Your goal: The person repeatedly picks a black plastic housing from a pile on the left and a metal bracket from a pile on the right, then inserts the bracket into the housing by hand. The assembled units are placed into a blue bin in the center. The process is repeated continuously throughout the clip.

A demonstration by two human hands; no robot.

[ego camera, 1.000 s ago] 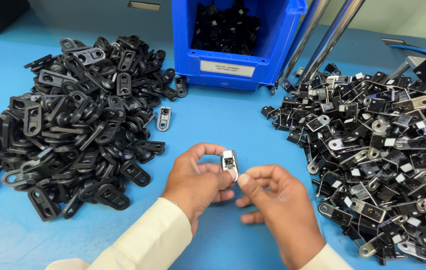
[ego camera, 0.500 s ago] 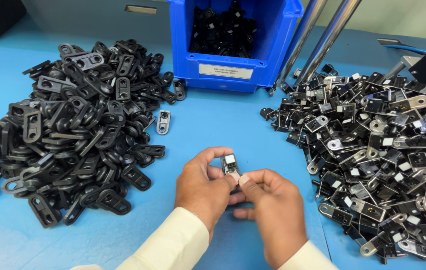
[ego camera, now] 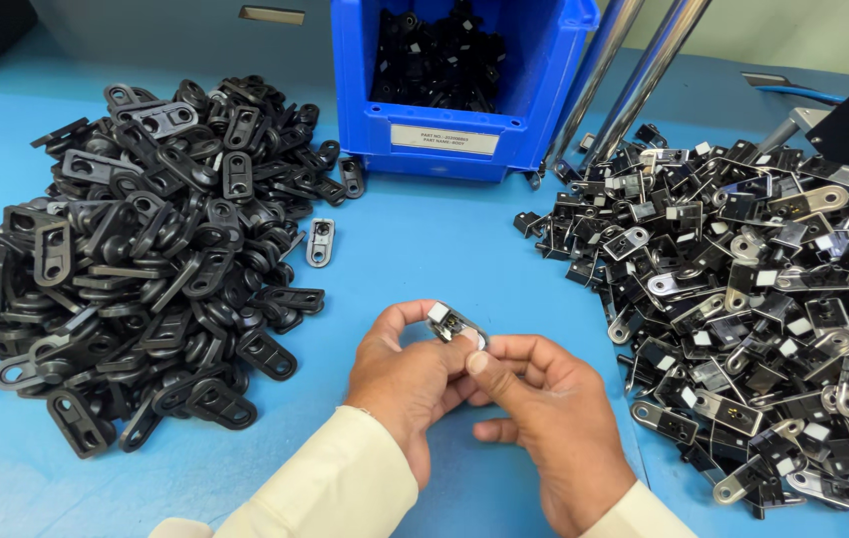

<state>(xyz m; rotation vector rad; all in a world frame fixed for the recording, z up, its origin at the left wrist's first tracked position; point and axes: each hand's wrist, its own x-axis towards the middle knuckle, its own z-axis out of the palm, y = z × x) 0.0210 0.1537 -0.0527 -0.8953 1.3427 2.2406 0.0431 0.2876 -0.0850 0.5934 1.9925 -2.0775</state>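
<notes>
Blue bin of dark parts at twelve o'clock, black bracket heap at nine, metal-tabbed pile at three, two steel rods leaning at one.

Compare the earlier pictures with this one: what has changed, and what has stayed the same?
Little changed. Both hands, the left hand and the right hand, still pinch the small metal part, now tilted more sideways. The black pile, the metal pile and the blue bin stayed put.

Blue work surface, matte. At left, large heap of black plastic brackets; just beside its right edge, one loose grey bracket. At right, heap of black and silver metal clips. At rear centre, blue bin with black parts.
</notes>
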